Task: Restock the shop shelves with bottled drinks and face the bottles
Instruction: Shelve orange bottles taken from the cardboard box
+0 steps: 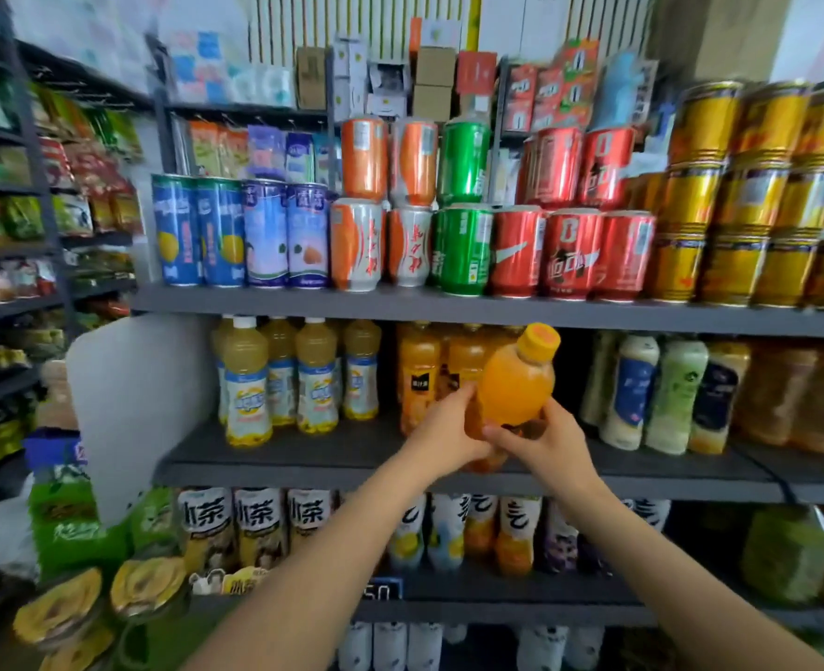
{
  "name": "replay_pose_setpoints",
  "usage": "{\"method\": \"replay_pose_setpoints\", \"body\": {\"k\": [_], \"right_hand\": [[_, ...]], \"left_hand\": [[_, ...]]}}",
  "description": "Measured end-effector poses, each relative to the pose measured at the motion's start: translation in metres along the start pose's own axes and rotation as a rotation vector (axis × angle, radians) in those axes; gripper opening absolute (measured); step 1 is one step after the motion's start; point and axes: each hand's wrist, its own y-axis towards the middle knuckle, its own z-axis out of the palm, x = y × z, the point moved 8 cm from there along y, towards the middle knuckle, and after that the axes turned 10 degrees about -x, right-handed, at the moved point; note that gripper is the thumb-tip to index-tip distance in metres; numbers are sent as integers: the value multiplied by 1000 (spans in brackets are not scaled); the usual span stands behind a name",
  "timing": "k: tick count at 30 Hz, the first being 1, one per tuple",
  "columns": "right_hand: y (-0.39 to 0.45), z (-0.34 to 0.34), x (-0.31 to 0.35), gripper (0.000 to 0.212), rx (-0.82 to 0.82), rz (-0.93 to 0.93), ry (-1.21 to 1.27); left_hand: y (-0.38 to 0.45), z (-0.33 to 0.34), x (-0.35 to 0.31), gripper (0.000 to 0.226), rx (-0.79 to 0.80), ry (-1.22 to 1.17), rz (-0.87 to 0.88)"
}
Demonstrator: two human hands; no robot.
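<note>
An orange juice bottle [516,380] with a yellow cap tilts to the right in front of the middle shelf [303,464]. My left hand [449,428] grips its lower body from the left. My right hand [543,440] grips its base from the right. Behind it stand more orange juice bottles [417,375] with dark labels. The bottle's bottom end is hidden by my fingers.
Pale yellow drink bottles [250,385] stand left of the orange ones, milky bottles [657,394] to the right. Stacked cans [449,249] fill the shelf above. Tea bottles [255,525] line the shelf below. A white divider panel [134,404] stands at the left end.
</note>
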Motion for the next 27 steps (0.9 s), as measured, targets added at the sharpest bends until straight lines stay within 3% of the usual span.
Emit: {"method": "replay_pose_setpoints", "body": {"k": [2,5,10,16,20,27], "right_hand": [[24,-12,-24,49,-13,-9,-80],[58,-31,-69,53,-36,58,-181],[104,-47,-132,52,-68,201,-236],[138,-27,-153,61,-17,295,-60],[145,-17,-154,82,35,286,29],[147,-12,-160,73,23,368,89]], "left_hand": [[20,20,5,65,27,6,-15],[41,33,27,38,-14,3,-86],[63,32,54,2,-258,54,-177],[73,16,63,23,-478,208,-214],[75,-4,78,15,-643,200,-240],[74,-16,94,45,-792,232,-392]]}}
